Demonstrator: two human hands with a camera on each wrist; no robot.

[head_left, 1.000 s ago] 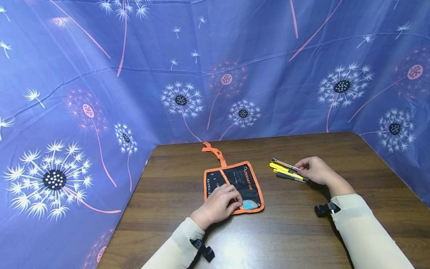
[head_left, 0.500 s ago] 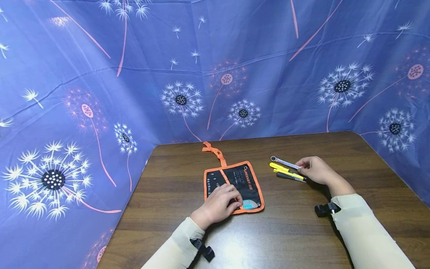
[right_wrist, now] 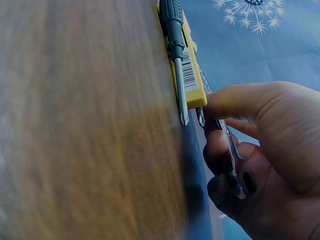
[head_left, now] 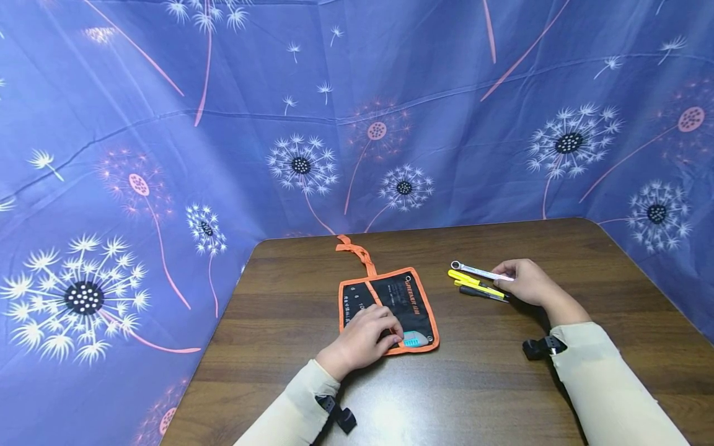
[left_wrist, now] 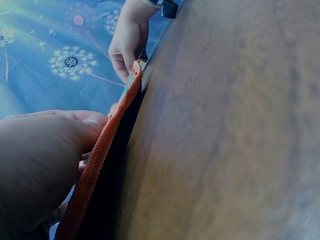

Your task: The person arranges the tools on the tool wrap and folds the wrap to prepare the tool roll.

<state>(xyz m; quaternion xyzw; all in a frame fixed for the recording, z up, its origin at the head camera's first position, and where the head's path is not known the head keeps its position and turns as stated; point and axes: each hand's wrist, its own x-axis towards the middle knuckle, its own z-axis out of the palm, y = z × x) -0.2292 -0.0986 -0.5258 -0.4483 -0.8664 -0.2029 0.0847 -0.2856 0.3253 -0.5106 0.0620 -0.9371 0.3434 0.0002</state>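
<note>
My right hand (head_left: 527, 283) grips a silver wrench (head_left: 474, 270) by one end, with its ring end pointing left. In the right wrist view the wrench's other end (right_wrist: 237, 182) lies among my curled fingers. Just in front of it are a yellow tool (head_left: 468, 280) with a barcode label and a black-handled screwdriver (head_left: 481, 292). My left hand (head_left: 365, 334) rests on a black tool pouch (head_left: 393, 294) with orange trim, thumb and fingers pinching at its inner orange strip. Beside those fingertips sits a teal-and-grey utility knife (head_left: 415, 339) on the pouch.
Orange tie straps (head_left: 357, 249) trail from the pouch's far edge toward the back of the brown wooden table (head_left: 474, 384). A blue dandelion-print cloth (head_left: 357, 80) hangs behind the table and along its sides. Each wrist wears a black strap.
The wrench in my right hand has turned, showing more of its flat face, and its ring end has shifted slightly right, apart from the yellow tool. My left hand stays put.
</note>
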